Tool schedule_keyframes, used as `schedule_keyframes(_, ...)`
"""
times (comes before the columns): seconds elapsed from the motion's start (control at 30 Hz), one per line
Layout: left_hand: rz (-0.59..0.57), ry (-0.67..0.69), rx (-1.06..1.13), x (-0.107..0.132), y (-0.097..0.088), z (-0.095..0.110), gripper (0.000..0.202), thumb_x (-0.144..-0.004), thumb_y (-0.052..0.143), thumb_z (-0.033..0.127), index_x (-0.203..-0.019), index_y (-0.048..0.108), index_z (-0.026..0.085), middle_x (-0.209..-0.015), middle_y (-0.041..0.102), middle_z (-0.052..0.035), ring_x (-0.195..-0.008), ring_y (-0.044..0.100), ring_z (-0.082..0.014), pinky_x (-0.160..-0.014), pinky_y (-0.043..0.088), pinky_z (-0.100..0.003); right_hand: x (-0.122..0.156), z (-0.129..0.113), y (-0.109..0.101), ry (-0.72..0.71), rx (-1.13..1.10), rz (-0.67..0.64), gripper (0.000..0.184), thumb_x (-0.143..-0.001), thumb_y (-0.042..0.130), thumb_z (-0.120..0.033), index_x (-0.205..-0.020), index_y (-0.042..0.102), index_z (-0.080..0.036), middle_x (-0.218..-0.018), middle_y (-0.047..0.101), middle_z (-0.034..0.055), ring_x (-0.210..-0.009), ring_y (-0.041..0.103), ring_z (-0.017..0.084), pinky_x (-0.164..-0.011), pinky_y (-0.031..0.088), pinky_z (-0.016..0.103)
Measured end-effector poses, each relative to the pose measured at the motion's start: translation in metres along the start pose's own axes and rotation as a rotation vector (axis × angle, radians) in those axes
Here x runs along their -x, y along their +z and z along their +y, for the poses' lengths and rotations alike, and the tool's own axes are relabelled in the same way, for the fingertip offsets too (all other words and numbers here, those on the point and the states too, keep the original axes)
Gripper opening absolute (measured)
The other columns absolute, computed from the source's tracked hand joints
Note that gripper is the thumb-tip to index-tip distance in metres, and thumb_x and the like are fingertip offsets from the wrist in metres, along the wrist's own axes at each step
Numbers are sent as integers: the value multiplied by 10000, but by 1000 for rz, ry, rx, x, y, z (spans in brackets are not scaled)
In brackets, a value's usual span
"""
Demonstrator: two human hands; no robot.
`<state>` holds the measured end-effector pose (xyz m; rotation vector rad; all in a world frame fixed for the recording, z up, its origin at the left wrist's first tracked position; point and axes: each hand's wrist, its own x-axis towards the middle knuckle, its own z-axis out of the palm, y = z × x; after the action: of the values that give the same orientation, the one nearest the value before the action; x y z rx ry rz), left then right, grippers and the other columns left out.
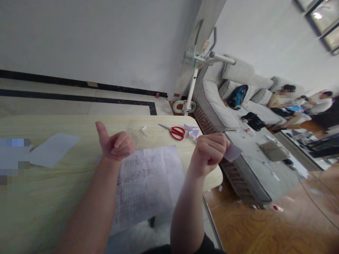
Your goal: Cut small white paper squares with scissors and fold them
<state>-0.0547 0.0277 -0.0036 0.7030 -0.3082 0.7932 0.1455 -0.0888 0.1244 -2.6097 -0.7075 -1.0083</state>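
White flat paper scrap, gripped in my right hand, likely creases easily; pinch edges. Left hand curls, thumb up.

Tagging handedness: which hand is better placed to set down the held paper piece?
Probably the right hand: its curled fingers hold the paper piece; the left hand, thumb raised, is well apart from it.

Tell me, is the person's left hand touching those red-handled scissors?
Apart. The head view shows the left hand well to the left of the scissors, with bare tabletop visible between them.
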Motion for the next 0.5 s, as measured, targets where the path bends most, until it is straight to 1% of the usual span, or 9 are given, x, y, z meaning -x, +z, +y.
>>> schedule_keyframes(0.07, -73, -23, 7, -1, -2, 1, 868, -599, 67, 926, -513, 476, 166, -257, 263, 73, -176, 160, -21, -220, 125, -146, 1, -4, 8, -196, 192, -30, 261, -891, 391, -37, -710, 494, -194, -573, 405, -47, -393, 249, 14, -296, 208, 87)
schedule_keyframes(0.13, -42, -29, 7, -1, -4, 3, 883, -582, 51, 931, -525, 487, 165, -260, 259, 75, -184, 154, -22, -216, 137, -151, 1, -7, 17, -380, 334, -14, 232, -843, 459, -4, -698, 510, -179, -567, 424, -49, -387, 236, 13, -279, 172, 104)
schedule_keyframes(0.2, -23, -29, 1, -1, -5, 4, 887, -576, 50, 932, -529, 499, 168, -261, 258, 75, -183, 146, -26, -211, 131, -166, -3, -6, 22, -540, 365, 32, 232, -806, 484, 31, -678, 518, -160, -546, 425, -50, -379, 223, 15, -271, 146, 125)
schedule_keyframes(0.27, -18, -24, -7, 0, -6, 5, 881, -586, 66, 931, -533, 515, 175, -256, 259, 77, -176, 140, -28, -209, 117, -177, -10, 0, 19, -609, 301, 42, 252, -793, 473, 58, -653, 507, -150, -532, 419, -43, -375, 236, 24, -279, 140, 148)
schedule_keyframes(0.33, 13, -20, -50, 1, -5, 5, 877, -595, 66, 927, -524, 526, 184, -248, 241, 79, -172, 145, -27, -216, 99, -178, -20, 9, 7, -537, 146, 13, 285, -792, 448, 66, -624, 474, -162, -521, 389, -37, -376, 263, 46, -298, 139, 176)
schedule_keyframes(0.37, 49, -27, -84, 2, -4, 5, 876, -609, 52, 918, -521, 534, 191, -244, 226, 79, -171, 153, -26, -229, 84, -178, -26, 14, -2, -447, 53, -4, 292, -798, 440, 54, -617, 455, -176, -518, 365, -38, -371, 270, 59, -311, 134, 195)
schedule_keyframes(0.4, 128, 0, -109, 2, -3, 5, 866, -655, 34, 887, -523, 539, 196, -248, 193, 85, -174, 143, -13, -252, 57, -170, -31, 18, -13, -350, -46, 5, 290, -820, 433, 17, -618, 441, -190, -519, 341, -39, -363, 269, 71, -324, 118, 210)
schedule_keyframes(0.43, 157, 17, -133, 3, -3, 4, 863, -667, 18, 874, -513, 535, 201, -252, 170, 87, -178, 148, -4, -273, 44, -168, -37, 21, -25, -215, -129, 59, 289, -848, 417, -25, -621, 431, -203, -518, 317, -40, -355, 260, 82, -342, 95, 224)
schedule_keyframes(0.5, 214, 31, -173, 4, -3, 3, 865, -681, -36, 846, -500, 520, 208, -256, 133, 83, -191, 189, 4, -312, 21, -183, -45, 25, -46, 60, -315, 220, 311, -885, 380, -81, -611, 409, -226, -493, 271, -51, -332, 218, 89, -354, 59, 246)
